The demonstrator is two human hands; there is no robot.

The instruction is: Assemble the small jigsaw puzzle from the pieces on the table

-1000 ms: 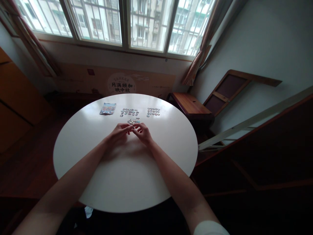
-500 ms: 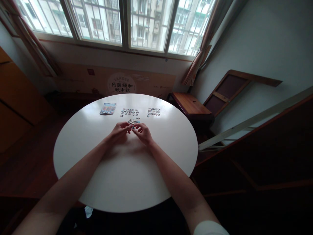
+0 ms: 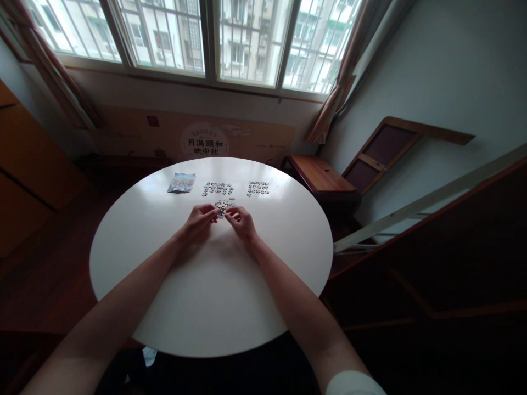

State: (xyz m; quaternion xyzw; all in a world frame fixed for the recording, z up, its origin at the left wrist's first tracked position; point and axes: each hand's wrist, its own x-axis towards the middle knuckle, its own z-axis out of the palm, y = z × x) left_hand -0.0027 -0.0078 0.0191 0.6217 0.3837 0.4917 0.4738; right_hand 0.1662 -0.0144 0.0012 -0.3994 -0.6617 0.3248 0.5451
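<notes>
Small jigsaw puzzle pieces (image 3: 221,213) show between my two hands, just above or on the table. My left hand (image 3: 201,216) pinches them from the left, thumb and fingers closed. From the other side my right hand (image 3: 242,221) has its fingers curled, thumb and fingertips closed at the pieces' right edge. A loose heap of puzzle pieces (image 3: 224,203) lies directly beyond my fingertips. How the held pieces join is too small to make out.
The round white table (image 3: 206,307) bears spread-out puzzle pieces (image 3: 218,188), rows of pieces (image 3: 258,187) to the right, and a picture packet (image 3: 181,182) at the back left. A wooden bench (image 3: 321,173) stands beyond the table's right edge.
My fingertips have moved slightly apart, so more of the pieces between them shows. The pieces on the table and the packet stay where they were.
</notes>
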